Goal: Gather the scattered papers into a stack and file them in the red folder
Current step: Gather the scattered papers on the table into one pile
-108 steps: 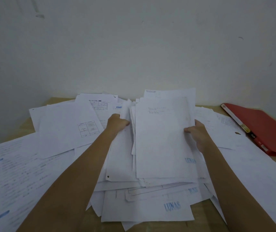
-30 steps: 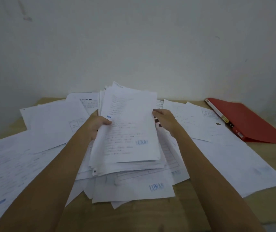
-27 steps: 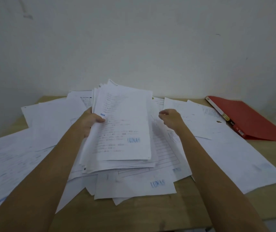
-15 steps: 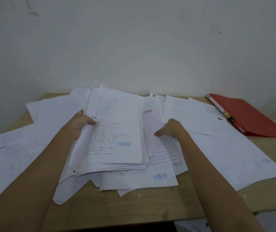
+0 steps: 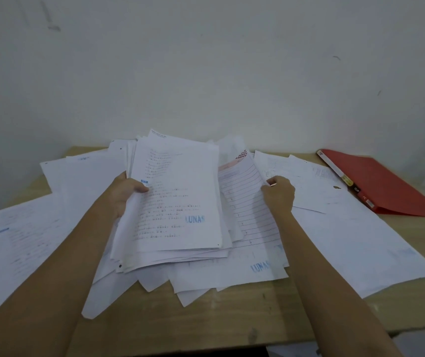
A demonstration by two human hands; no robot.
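left hand [image 5: 126,191]: I see the thumb on top and the fingers curled under, gripping the left edge of the stack [image 5: 180,202].
stack: at 12 o'clock from me, mid-table. Far edge tilted up, near edge resting on the sheets below. Edges ragged, not squared.
right hand [image 5: 279,195]: at 1 o'clock, fingers curled, pinching a paper edge. Looks like the lined sheet [image 5: 247,202], but the view is soft there and it may be the sheet beneath.
lined sheet: just beside the stack at its 3 o'clock, partly tucked under it.
loose sheets [image 5: 20,243]: not gathered, spread at 9 to 10 o'clock. A big sheet [image 5: 360,243] lies at 3 to 4 o'clock.
red folder [image 5: 386,186]: at 2 o'clock on the table [image 5: 206,323], near the wall, closed as far as I can judge. Well apart from both hands.
progress: my read is early-mid. Part gathered, nothing filed.
risk 1: one-sided grip on a ragged stack. Tilt it further and the top sheets slide off towards 3 o'clock.
risk 2: pulling the lined sheet while it is pinned under the stack could crease or tear it, or drag neighbours along.
risk 3: sheets overhang the near table edge at 6 to 7 o'clock. A forearm sweep could push them off.
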